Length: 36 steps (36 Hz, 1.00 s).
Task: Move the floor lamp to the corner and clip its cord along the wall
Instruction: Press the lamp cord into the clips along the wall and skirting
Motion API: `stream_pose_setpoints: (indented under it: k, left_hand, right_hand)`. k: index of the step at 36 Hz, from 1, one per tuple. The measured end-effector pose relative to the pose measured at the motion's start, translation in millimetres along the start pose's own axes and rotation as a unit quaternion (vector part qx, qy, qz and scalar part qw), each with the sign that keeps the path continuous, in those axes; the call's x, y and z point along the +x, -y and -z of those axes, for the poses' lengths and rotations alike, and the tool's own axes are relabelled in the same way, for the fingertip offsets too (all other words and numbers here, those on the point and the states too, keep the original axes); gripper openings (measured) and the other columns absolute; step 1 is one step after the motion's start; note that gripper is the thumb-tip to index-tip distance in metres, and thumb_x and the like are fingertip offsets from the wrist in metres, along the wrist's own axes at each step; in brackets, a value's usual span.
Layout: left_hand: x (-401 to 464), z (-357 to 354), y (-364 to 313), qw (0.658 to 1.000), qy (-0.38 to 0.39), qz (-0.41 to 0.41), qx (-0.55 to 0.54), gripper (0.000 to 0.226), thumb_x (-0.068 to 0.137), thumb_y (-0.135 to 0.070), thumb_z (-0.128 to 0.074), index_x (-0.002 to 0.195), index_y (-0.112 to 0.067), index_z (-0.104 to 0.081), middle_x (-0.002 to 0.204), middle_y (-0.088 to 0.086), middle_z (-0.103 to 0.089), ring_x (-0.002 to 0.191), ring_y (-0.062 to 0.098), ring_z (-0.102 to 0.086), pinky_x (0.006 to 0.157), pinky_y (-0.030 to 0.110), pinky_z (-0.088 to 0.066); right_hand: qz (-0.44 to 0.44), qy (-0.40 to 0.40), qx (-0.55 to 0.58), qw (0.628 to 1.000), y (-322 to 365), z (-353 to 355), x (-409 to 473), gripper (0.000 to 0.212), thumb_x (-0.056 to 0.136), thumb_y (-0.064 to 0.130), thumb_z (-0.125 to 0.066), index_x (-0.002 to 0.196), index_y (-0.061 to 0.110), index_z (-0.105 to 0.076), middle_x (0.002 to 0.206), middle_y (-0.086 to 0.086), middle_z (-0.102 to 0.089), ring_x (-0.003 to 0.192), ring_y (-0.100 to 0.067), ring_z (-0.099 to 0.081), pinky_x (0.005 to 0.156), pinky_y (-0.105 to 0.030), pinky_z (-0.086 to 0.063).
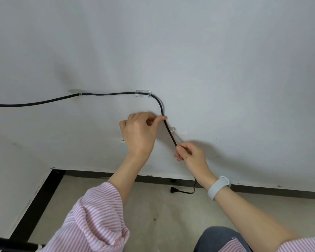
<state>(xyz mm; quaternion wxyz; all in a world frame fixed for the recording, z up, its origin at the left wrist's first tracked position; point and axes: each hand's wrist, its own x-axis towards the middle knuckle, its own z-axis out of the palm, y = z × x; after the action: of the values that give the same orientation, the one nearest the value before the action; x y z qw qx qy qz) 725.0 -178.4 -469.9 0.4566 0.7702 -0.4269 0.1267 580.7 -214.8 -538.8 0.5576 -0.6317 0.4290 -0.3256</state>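
Observation:
A black lamp cord (105, 94) runs along the white wall from the left edge. It passes through one clear clip (79, 93) and a second clear clip (143, 93), then bends downward. My left hand (139, 132) pinches the cord just below the bend. My right hand (189, 153) grips the cord lower down, holding it taut across a third clear clip (171, 128). The cord's plug (173, 190) lies on the floor by the skirting. A black pole (13, 245), possibly the lamp, crosses the bottom left corner.
Black skirting (262, 190) lines the wall's foot and turns along the left wall at the room corner (53, 170). The floor (153, 211) is bare concrete. My knee (220, 239) in blue fabric is at the bottom right.

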Motion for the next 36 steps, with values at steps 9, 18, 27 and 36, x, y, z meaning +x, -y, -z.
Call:
stream_pose_setpoints:
  k: [9, 18, 27, 36]
  left_hand:
    - [-1.3, -4.5, 1.0, 0.999, 0.002, 0.028, -0.019, 0.036, 0.073, -0.05, -0.067, 0.064, -0.015, -0.066, 0.064, 0.0, -0.067, 0.071, 0.019, -0.057, 0.077, 0.032, -0.029]
    - [-0.2, -3.7, 2.1, 0.999, -0.001, 0.042, -0.021, 0.036, 0.071, -0.05, -0.068, 0.062, -0.015, -0.065, 0.063, -0.001, -0.066, 0.071, 0.017, -0.056, 0.076, 0.03, -0.028]
    - [3.3, -1.9, 2.4, 0.999, -0.009, 0.026, -0.02, 0.036, 0.07, -0.05, -0.069, 0.063, -0.015, -0.066, 0.063, -0.001, -0.068, 0.07, 0.016, -0.057, 0.077, 0.031, -0.029]
    - [-18.5, -5.8, 31.1, 0.989, 0.02, 0.032, -0.14, 0.013, 0.079, -0.04, -0.06, 0.075, -0.029, -0.064, 0.07, -0.015, -0.063, 0.071, 0.006, -0.055, 0.08, 0.032, -0.039]
  right_hand:
    - [0.022, -0.085, -0.106, 0.99, -6.0, 2.9, 10.7, 0.013, 0.086, 0.026, -0.058, 0.083, 0.014, -0.064, 0.069, 0.003, -0.061, 0.069, -0.019, -0.057, 0.068, -0.036, -0.047]
    - [0.0, -0.183, -0.144, 0.972, -0.6, -4.0, 16.5, 0.02, 0.085, 0.033, -0.056, 0.078, 0.016, -0.064, 0.072, 0.002, -0.067, 0.072, -0.023, -0.061, 0.065, -0.034, -0.045]
    - [-0.02, -0.127, -0.062, 0.99, -8.1, -31.3, 16.6, 0.021, 0.086, 0.028, -0.058, 0.07, 0.014, -0.063, 0.068, 0.0, -0.067, 0.069, -0.02, -0.06, 0.067, -0.036, -0.047]
    - [0.064, -0.065, -0.062, 0.994, -39.3, -51.3, 6.0, 0.012, 0.086, 0.017, -0.061, 0.089, 0.016, -0.072, 0.083, -0.007, -0.068, 0.078, -0.017, -0.059, 0.072, -0.026, -0.047]
